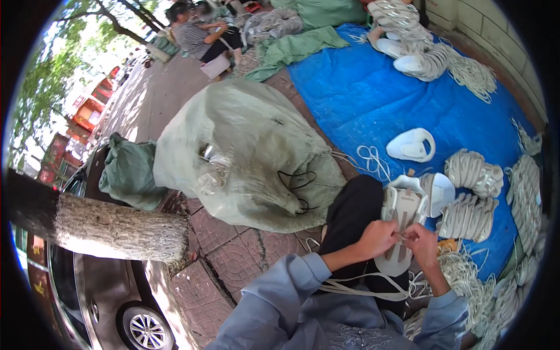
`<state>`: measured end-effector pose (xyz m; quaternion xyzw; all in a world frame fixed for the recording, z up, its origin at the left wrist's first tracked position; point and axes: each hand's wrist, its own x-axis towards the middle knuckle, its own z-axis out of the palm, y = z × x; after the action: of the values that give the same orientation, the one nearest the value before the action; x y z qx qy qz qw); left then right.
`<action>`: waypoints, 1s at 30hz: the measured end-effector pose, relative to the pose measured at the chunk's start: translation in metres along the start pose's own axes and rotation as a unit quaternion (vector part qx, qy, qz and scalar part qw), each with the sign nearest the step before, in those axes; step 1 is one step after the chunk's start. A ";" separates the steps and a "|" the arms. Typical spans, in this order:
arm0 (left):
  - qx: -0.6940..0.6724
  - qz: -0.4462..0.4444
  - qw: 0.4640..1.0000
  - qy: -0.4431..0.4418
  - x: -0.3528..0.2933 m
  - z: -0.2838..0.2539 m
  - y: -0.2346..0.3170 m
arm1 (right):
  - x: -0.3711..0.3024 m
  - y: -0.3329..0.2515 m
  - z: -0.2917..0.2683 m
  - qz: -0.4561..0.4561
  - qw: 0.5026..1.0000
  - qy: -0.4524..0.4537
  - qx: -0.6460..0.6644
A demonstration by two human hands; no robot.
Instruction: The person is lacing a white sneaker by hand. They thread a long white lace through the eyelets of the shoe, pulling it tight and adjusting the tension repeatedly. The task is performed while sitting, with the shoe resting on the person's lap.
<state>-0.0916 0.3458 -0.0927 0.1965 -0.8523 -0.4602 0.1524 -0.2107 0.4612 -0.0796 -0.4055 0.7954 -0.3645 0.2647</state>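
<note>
A white and beige shoe upper (402, 203) rests against my dark-trousered knee, its open end away from me. Over its middle, my left hand (378, 239) and my right hand (422, 244) come together with fingertips pinched. A thin pale shoelace is between them, largely hidden by the fingers. Long white laces (364, 290) trail across my lap below the upper. Just beyond it on the blue tarp lies a white foot-shaped form (402, 146) with an oval hole. A second white piece (441, 194) sits close to the upper's right side.
Bundled uppers (471, 217) and a heap of loose laces (466, 274) lie to my right on the blue tarp (344, 87). A big pale sack (245, 151) stands at my left, near a tree trunk (122, 227) and parked car (105, 291). People sit farther off.
</note>
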 end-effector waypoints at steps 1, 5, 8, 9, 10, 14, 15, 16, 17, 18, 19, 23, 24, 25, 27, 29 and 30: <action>-0.015 -0.002 1.000 0.012 -0.001 -0.003 -0.001 | -0.001 0.001 0.000 -0.017 0.999 0.006 0.044; -0.028 -0.031 0.998 0.051 -0.008 -0.004 -0.001 | 0.003 0.008 0.002 0.016 0.983 -0.006 0.182; 0.061 0.073 0.992 0.084 -0.013 0.004 0.007 | 0.005 0.014 0.002 0.051 0.974 -0.025 0.220; 0.101 0.125 0.983 0.091 -0.012 0.007 0.009 | 0.006 0.015 0.002 0.053 0.964 -0.034 0.257; 0.110 0.140 0.979 0.098 -0.012 0.009 0.011 | 0.006 0.017 0.002 0.051 0.962 -0.031 0.267; 0.120 0.146 0.977 0.099 -0.004 0.017 0.013 | 0.009 0.024 0.002 0.057 0.946 -0.047 0.316; 0.118 0.140 0.978 0.099 -0.004 0.018 0.013 | 0.010 0.026 0.003 0.063 0.943 -0.051 0.322; 0.114 0.126 0.981 0.099 -0.003 0.018 0.014 | 0.011 0.027 0.003 0.060 0.934 -0.053 0.349; 0.109 0.111 0.983 0.098 -0.004 0.018 0.014 | 0.011 0.029 0.004 0.061 0.932 -0.057 0.353; 0.103 0.091 0.987 0.080 -0.004 0.018 0.015 | 0.012 0.030 0.004 0.060 0.930 -0.061 0.356; 0.075 0.073 0.990 0.098 -0.006 0.017 0.016 | 0.012 0.031 0.005 0.058 0.929 -0.066 0.358; 0.069 0.037 0.994 0.082 -0.013 0.009 0.018 | 0.011 0.031 0.004 0.054 0.928 -0.096 0.357; 0.090 0.057 0.991 0.079 -0.013 0.009 0.018 | 0.011 0.031 0.004 0.056 0.927 -0.095 0.360; 0.109 0.073 0.990 0.058 -0.013 0.008 0.018 | 0.011 0.031 0.004 0.057 0.930 -0.092 0.350; 0.118 0.096 0.986 0.068 -0.011 0.007 0.017 | 0.012 0.032 0.004 0.055 0.930 -0.090 0.353; 0.119 0.136 0.981 0.064 -0.008 0.007 0.016 | 0.012 0.032 0.004 0.054 0.926 -0.088 0.362; 0.131 0.138 0.979 0.069 -0.007 0.007 0.016 | 0.012 0.032 0.004 0.058 0.920 -0.089 0.376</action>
<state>-0.0914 0.3619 -0.0830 0.1267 -0.9115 -0.3043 0.2461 -0.2288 0.4624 -0.1095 -0.2602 0.5948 -0.5830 0.4885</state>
